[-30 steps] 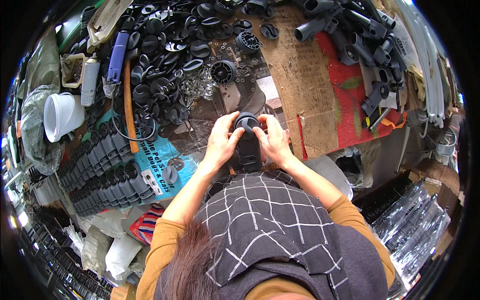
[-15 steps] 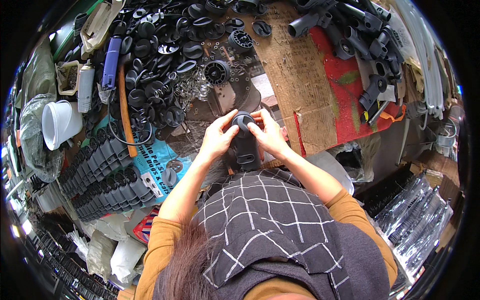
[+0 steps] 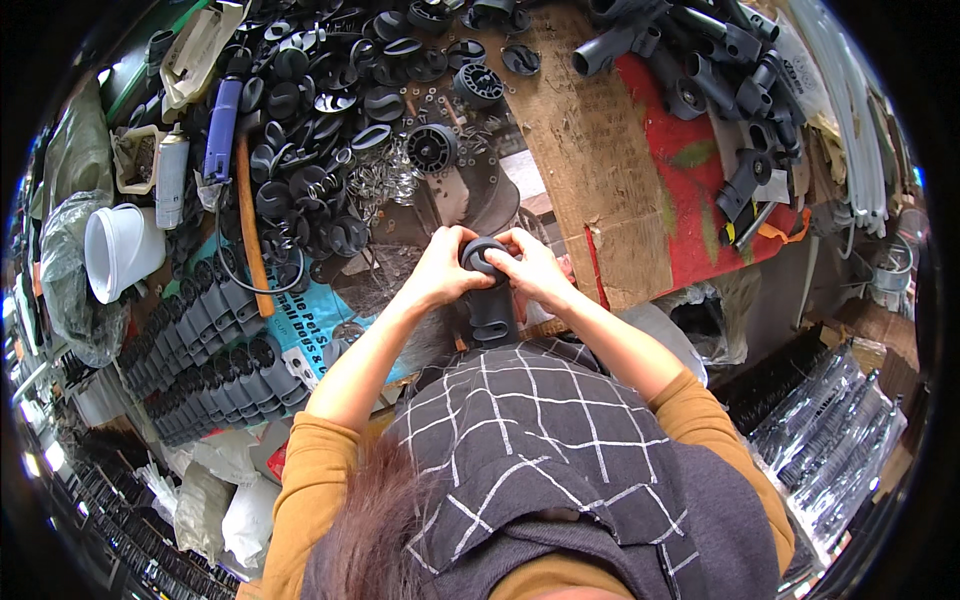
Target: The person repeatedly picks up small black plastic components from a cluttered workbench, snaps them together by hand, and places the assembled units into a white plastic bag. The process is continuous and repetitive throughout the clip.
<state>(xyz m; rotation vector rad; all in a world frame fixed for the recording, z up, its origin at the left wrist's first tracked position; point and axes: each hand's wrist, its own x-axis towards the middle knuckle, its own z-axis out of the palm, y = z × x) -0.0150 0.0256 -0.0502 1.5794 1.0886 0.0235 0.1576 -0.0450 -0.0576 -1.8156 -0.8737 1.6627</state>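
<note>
Close in front of my apron, a dark grey plastic tube fitting (image 3: 490,312) points toward me, its open end nearest my body. On its far end sits a round black plastic knob (image 3: 484,250) with a curved ridge across its face. My left hand (image 3: 440,272) grips the knob from the left, thumb pressed near its lower edge. From the right, my right hand (image 3: 538,272) closes on the same knob, its thumb on the face. The fingers hide the knob's sides and the seam below it.
Beyond my hands lie metal springs (image 3: 385,178), a black spoked wheel-like part (image 3: 431,149) and a heap of black knobs (image 3: 300,110). Grey fittings (image 3: 225,385) stand in rows at left, near a wooden handle (image 3: 252,225) and white bucket (image 3: 122,250). Cardboard (image 3: 590,150) and more fittings (image 3: 750,90) lie right.
The knob's ridge shows at a different angle, and both thumbs have shifted slightly on it. My left forearm and elbow have moved a little to the left.
</note>
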